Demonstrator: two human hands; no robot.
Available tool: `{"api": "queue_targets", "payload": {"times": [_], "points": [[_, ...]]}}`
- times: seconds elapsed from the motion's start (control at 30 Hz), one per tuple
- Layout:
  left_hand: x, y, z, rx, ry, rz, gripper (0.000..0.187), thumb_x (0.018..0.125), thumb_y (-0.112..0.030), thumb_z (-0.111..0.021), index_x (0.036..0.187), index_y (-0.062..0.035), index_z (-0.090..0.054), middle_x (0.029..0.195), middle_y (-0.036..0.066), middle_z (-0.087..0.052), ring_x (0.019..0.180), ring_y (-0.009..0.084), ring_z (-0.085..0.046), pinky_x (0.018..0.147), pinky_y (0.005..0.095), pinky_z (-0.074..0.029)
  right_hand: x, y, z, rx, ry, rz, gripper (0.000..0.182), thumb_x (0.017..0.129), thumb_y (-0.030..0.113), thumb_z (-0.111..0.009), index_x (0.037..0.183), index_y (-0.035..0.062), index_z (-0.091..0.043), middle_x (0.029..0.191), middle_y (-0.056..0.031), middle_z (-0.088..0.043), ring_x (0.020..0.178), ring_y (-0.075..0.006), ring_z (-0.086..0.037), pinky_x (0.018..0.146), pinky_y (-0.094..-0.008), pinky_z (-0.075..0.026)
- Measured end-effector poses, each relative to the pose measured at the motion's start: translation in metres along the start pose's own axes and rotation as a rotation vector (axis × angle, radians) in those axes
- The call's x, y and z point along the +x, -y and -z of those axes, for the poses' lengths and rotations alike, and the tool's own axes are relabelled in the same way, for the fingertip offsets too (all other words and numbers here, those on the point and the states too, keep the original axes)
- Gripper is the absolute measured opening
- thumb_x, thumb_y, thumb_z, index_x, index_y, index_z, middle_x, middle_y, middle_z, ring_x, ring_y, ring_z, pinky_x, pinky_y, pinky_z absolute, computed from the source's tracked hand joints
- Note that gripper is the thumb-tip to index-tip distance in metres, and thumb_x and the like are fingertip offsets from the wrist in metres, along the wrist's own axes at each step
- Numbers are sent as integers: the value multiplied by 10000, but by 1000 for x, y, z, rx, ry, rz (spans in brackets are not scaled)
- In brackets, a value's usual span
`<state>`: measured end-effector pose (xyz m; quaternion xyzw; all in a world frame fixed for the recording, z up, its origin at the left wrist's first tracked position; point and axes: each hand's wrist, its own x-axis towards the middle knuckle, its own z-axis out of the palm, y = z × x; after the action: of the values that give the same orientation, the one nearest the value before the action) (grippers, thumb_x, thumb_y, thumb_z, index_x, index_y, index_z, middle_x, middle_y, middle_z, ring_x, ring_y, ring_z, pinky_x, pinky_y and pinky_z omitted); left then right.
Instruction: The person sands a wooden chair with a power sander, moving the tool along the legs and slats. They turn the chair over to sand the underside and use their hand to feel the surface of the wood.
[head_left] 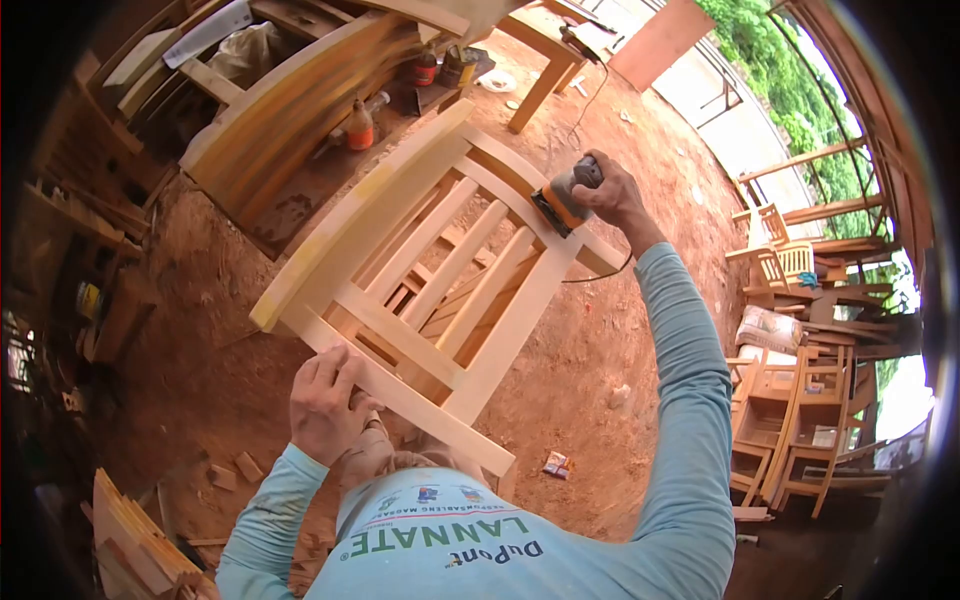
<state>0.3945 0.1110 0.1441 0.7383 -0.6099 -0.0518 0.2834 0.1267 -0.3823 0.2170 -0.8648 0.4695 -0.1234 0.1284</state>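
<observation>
A pale wooden frame with several slats (425,335) lies tilted in front of my body. My right hand (615,200) grips an orange and black power sander (565,203), whose base rests on the frame's far right rail. A cable hangs from the sander beside the frame. My left hand (328,402) is closed around the near left rail, with its fingertips on the wood; part of the grip is hidden under the rail. A curved board with yellowish patches (350,215) forms the frame's left side.
Beyond the frame stand a curved wooden panel (290,110), an orange bottle (359,128) and a wooden table (540,50). Stacked chairs (800,420) are on the right. Wood scraps (135,530) lie at lower left, and a small packet (559,465) lies on the dirt floor.
</observation>
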Motion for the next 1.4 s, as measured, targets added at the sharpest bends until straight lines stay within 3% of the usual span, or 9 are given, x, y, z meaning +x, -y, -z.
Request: {"api": "queue_targets", "payload": {"times": [0.23,0.33,0.6,0.73,0.83,0.93,1.03,1.23,1.4], "points": [[-3,3,1,-43,31,23,731,639,-208,-971,1295,-52,-690,1361,196,-656,1259,406,-625,1079,506,-515,58,42,-10,-78,46,73,763,740,444,-811,1433,169,-651,1311,-197,-738,1202,-401,-710,1043,-476,-559],[-2,4,2,-51,-10,31,732,581,-175,-986,1250,-49,-717,1344,180,-679,1234,408,-641,1061,499,-543,85,63,-20,-105,68,82,760,750,466,-812,1432,170,-654,1315,-189,-745,1210,-395,-714,1043,-468,-562],[-3,5,2,-79,-25,51,733,582,-200,-987,1251,-53,-725,1362,188,-675,1247,406,-632,1085,504,-530,136,113,-43,-157,122,152,739,768,497,-802,1407,150,-676,1347,-191,-737,1220,-380,-713,1056,-462,-558],[-4,7,2,-76,-35,42,739,583,-195,-989,1257,-52,-722,1375,194,-669,1256,409,-622,1094,514,-521,142,129,-52,-172,85,153,756,759,445,-810,1449,178,-661,1263,-192,-762,1167,-352,-737,1015,-426,-575],[-5,8,2,-90,-28,36,758,585,-184,-986,1278,-53,-708,1388,198,-657,1263,412,-616,1106,523,-508,140,133,-49,-194,130,148,779,780,508,-803,1453,144,-655,1348,-203,-731,1255,-388,-697,1076,-463,-547],[-5,8,4,-101,-9,40,771,591,-176,-982,1295,-53,-695,1401,200,-645,1275,409,-611,1119,526,-496,134,135,-36,-223,237,195,806,781,519,-793,1479,144,-643,1383,-205,-715,1277,-387,-686,1089,-460,-541],[-7,13,0,-95,11,26,769,638,-217,-960,1329,-50,-667,1425,197,-628,1274,380,-604,1141,514,-469,122,141,-36,-323,212,215,845,767,513,-801,1505,137,-632,1430,-203,-694,1292,-382,-679,1093,-453,-541],[-8,15,-3,-124,-32,17,771,603,-171,-981,1304,-47,-688,1397,197,-645,1277,397,-612,1118,521,-492,111,149,-45,-211,213,186,893,738,486,-805,1530,121,-616,1413,-196,-696,1287,-380,-680,1100,-435,-543],[-9,15,-2,-141,-34,25,776,615,-182,-971,1320,-37,-681,1399,194,-647,1275,387,-613,1124,517,-487,100,151,-48,-205,215,321,874,730,432,-789,1521,103,-617,1405,-193,-699,1273,-369,-690,1101,-438,-545]]}}
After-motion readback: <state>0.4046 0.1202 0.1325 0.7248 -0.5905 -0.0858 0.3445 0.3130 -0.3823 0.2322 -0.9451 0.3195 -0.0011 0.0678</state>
